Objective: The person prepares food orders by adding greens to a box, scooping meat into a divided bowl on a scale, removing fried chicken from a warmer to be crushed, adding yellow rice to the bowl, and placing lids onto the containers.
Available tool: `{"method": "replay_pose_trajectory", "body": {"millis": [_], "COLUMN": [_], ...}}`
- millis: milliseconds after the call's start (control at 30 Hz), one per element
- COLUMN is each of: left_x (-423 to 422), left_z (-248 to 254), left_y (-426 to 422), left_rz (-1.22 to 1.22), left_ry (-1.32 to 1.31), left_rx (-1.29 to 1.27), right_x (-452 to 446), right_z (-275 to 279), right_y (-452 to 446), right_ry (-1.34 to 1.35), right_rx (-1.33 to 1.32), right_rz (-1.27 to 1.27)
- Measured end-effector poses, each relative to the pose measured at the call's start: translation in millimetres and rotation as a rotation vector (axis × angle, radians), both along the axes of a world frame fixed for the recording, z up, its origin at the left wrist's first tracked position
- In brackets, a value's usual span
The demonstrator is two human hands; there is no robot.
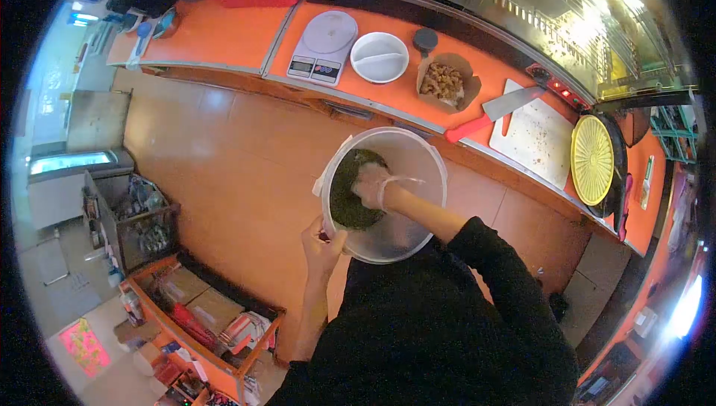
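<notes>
A translucent plastic bucket (418, 158) is tilted towards me in front of my body, with dark green, loose material (349, 208) at its bottom. On the near left side, my left hand (323, 248) grips the bucket's rim. My right hand (369, 186) reaches deep inside and touches the green material; its fingers are partly buried or blurred. What looks like a clear plastic glove edge shows around the right wrist.
Along the orange counter (224, 36) stand a kitchen scale (325, 44), a white divided bowl (380, 57) and a paper box of browned food pieces (445, 81). A red-handled cleaver (500, 111) lies over a white cutting board (533, 141). Beyond is a yellow round lid (593, 160).
</notes>
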State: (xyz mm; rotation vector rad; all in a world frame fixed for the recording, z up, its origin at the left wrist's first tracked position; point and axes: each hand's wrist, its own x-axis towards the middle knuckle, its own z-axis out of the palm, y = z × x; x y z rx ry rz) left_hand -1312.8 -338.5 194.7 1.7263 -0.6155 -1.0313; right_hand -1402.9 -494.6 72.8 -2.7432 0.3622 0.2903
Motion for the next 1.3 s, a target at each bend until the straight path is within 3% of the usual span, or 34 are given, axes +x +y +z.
{"method": "replay_pose_trajectory", "body": {"millis": [167,333,567,700,867,933,1000,1067,1133,1200,1267,1300], "left_x": [-6,-8,-13,-20,-20,-20,-18,-15,-14,-13,-14,-14], "left_z": [-4,1,-1,-1,-12,-15,-24,-28,-30,-30,-28,-27], "left_y": [-4,-6,-13,-23,-32,-35,-37,-39,-41,-43,-45,-46], "left_rz": [0.042,0.045,0.287,0.388,0.385,0.379,0.435,0.415,0.394,0.39,0.383,0.379], "left_ry": [0.052,0.079,0.215,0.279,0.296,0.307,0.253,0.26,0.265,0.284,0.306,0.328], "left_rx": [-0.003,0.049,0.016,-0.05,-0.062,-0.098,-0.033,-0.04,-0.043,-0.031,-0.043,-0.052], "right_x": [-9,-34,-55,-77,-113,-133,-154,-168,-176,-169,-163,-160], "right_z": [-9,34,77,91,139,154,151,153,153,139,112,99], "right_y": [1,-21,-48,-69,-115,-137,-156,-174,-184,-184,-177,-175], "right_ry": [0.173,-0.083,0.005,-0.177,-0.221,-0.109,-0.405,-0.425,-0.34,-0.258,-0.34,-0.463], "right_rx": [0.227,0.412,0.354,0.249,0.193,0.191,0.205,0.117,-0.21,-0.322,-0.665,-0.68], "right_rz": [-0.005,-0.195,-0.372,-0.394,-0.477,-0.637,-0.787,-0.804,-0.891,-0.932,-0.903,-0.877]}}
